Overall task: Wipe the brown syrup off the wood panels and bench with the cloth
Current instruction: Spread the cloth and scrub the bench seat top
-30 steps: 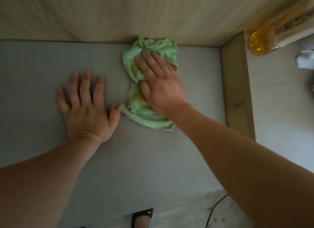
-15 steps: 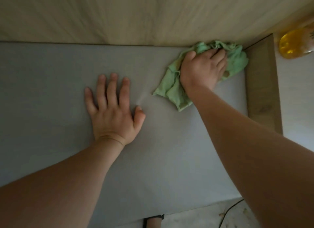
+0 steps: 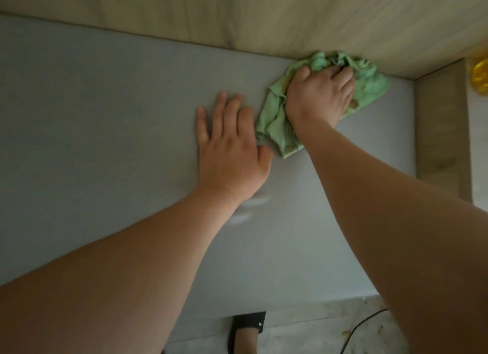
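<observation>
Head view, looking down past both of my forearms: beyond the fingertips of the right hand (image 3: pixel 319 95) the pale back wood panel (image 3: pixel 237 16) rises from the grey surface (image 3: pixel 105 116). Off to that hand's outer side a second side wood panel (image 3: pixel 438 132) closes the corner. Past the side panel I can see a blurred yellow bottle (image 3: pixel 480 76), cut off by the frame edge. Nothing lies between the right hand and either panel except the cloth itself. Back toward me, behind both wrists, there is a foot in a black sandal (image 3: pixel 248 330) on the floor (image 3: pixel 303 338), with a dark cable (image 3: pixel 361 330) to its right. The left hand (image 3: pixel 229 153) lies palm down on the surface just beside the right wrist, fingers straight and slightly apart, holding nothing; a few pale streaks (image 3: pixel 250 208) show by its wrist. The green cloth (image 3: pixel 369 84) sits bunched under the right hand, whose curled fingers dig into the folds and grip it, pressing it down where the surface meets the back panel. Cloth spills out on both sides of that hand: a wide flap toward the corner, a crumpled tail toward the left hand's thumb. A small brownish spot (image 3: pixel 353 104) marks the cloth by the right thumb.
</observation>
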`<state>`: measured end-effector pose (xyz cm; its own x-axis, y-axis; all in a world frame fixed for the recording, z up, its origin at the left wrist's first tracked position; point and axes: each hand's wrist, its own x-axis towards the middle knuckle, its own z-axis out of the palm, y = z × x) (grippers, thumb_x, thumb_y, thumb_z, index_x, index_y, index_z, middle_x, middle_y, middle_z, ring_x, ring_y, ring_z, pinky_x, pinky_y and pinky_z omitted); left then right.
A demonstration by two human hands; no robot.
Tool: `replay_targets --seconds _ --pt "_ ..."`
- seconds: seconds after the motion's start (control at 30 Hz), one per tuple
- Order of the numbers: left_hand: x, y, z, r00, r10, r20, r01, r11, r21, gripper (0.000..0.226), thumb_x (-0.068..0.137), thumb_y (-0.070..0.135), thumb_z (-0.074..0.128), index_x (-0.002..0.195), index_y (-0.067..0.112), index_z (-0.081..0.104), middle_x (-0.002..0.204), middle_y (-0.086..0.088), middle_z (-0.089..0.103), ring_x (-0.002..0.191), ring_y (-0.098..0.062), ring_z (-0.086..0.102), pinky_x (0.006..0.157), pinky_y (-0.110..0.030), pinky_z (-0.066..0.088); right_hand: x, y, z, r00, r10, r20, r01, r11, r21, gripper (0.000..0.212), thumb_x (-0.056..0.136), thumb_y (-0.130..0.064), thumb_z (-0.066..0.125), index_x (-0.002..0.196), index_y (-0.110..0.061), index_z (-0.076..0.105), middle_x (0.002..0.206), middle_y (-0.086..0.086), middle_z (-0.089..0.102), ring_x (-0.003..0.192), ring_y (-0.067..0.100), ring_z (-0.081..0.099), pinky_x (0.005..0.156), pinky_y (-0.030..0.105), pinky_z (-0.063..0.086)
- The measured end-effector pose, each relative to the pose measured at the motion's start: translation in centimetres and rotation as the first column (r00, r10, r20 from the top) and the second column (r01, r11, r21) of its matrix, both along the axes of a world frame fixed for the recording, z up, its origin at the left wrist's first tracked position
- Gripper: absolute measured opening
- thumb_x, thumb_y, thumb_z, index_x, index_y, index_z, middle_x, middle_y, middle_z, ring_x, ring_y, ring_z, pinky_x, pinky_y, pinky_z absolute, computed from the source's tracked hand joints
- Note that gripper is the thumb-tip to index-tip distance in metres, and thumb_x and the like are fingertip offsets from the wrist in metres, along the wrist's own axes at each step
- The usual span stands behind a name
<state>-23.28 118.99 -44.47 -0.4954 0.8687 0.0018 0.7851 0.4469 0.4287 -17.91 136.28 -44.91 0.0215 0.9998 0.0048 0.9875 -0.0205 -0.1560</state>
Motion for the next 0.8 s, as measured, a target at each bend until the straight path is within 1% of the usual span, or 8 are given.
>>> replay_targets --seconds 0.13,0.37,0.43,0.5,0.57,0.63,0.73,0.8 --pt "-4.2 -2.7 1.3 0.997 0.047 0.059 -0.055 0.990 0.131 0.053 0.074 0.015 0.042 0.122 -0.002 0.057 0.133 -0.024 0.055 0.128 -0.046 0.050 0.115 -0.059 0.033 -4.8 -3.7 0.3 1.000 0.024 0.003 -0.024 0.999 -0.039 0.076 0.102 -0.044 0.033 0.156 0.009 0.025 0.162 0.020 0.026 0.153 0.036 0.019 0.127 0.046 0.005" --pt "-14.7 -12.1 0.9 0.914 0.400 -0.072 -0.396 0.916 0.062 0.053 0.074 0.012 0.042 0.123 -0.003 0.055 0.126 -0.028 0.055 0.121 -0.047 0.050 0.113 -0.054 0.033 -13.6 -9.1 0.7 0.999 -0.014 -0.029 0.010 0.993 -0.117 0.081 0.102 -0.047 0.030 0.159 0.010 0.015 0.167 0.022 0.015 0.157 0.037 0.007 0.128 0.047 -0.002" --pt "-16.2 -14.8 0.3 0.906 0.413 -0.092 -0.405 0.909 0.099 0.050 0.073 0.004 0.047 0.122 -0.004 0.056 0.125 -0.030 0.055 0.118 -0.047 0.050 0.111 -0.053 0.035 -15.6 -11.7 0.8 0.997 0.063 -0.032 -0.066 0.990 -0.120 0.080 0.102 -0.047 0.032 0.159 0.008 0.019 0.167 0.023 0.017 0.158 0.038 0.008 0.128 0.048 -0.002" --pt "-16.6 -16.1 0.0 0.922 0.375 -0.100 -0.362 0.923 0.130 0.049 0.073 0.001 0.049 0.121 -0.004 0.056 0.124 -0.030 0.056 0.116 -0.046 0.050 0.108 -0.051 0.036 -17.7 -14.9 0.7 0.968 0.250 -0.031 -0.252 0.963 -0.100 0.077 0.102 -0.047 0.034 0.159 0.004 0.024 0.167 0.022 0.023 0.157 0.038 0.014 0.128 0.048 0.000" --pt "-16.8 -16.6 -0.1 0.920 0.373 -0.123 -0.353 0.923 0.156 0.043 0.076 0.002 0.050 0.118 -0.004 0.058 0.120 -0.030 0.058 0.112 -0.045 0.052 0.104 -0.050 0.037 -19.1 -18.1 0.6 0.846 0.533 -0.023 -0.534 0.843 -0.062 0.074 0.101 -0.049 0.034 0.161 -0.006 0.027 0.167 0.017 0.026 0.156 0.035 0.017 0.128 0.048 0.003" --pt "-17.0 -17.1 0.0 0.891 0.438 -0.121 -0.418 0.895 0.155 0.041 0.077 0.005 0.048 0.116 -0.003 0.059 0.117 -0.030 0.058 0.109 -0.046 0.053 0.101 -0.050 0.038 -18.8 -20.6 0.6 0.625 0.780 -0.017 -0.780 0.623 -0.063 0.073 0.101 -0.053 0.031 0.164 -0.017 0.026 0.170 0.009 0.023 0.158 0.031 0.013 0.128 0.048 0.003" --pt "-16.5 -17.9 0.7 0.868 0.491 -0.081 -0.484 0.871 0.086 0.045 0.076 0.010 0.045 0.119 -0.002 0.056 0.122 -0.031 0.054 0.113 -0.046 0.050 0.103 -0.053 0.039 -13.6 -21.5 0.8 0.342 0.940 -0.015 -0.938 0.340 -0.066 0.070 0.099 -0.060 0.034 0.163 -0.031 0.029 0.171 0.002 0.022 0.159 0.028 0.011 0.128 0.048 0.006" --pt "-15.7 -18.4 1.1 0.882 0.464 -0.081 -0.461 0.886 0.050 0.047 0.077 0.013 0.044 0.120 -0.003 0.055 0.123 -0.033 0.053 0.115 -0.048 0.049 0.104 -0.056 0.039 -8.2 -20.6 0.5 0.293 0.956 -0.007 -0.955 0.292 -0.054 0.070 0.097 -0.061 0.043 0.161 -0.036 0.034 0.170 0.002 0.026 0.159 0.027 0.016 0.127 0.048 0.011"
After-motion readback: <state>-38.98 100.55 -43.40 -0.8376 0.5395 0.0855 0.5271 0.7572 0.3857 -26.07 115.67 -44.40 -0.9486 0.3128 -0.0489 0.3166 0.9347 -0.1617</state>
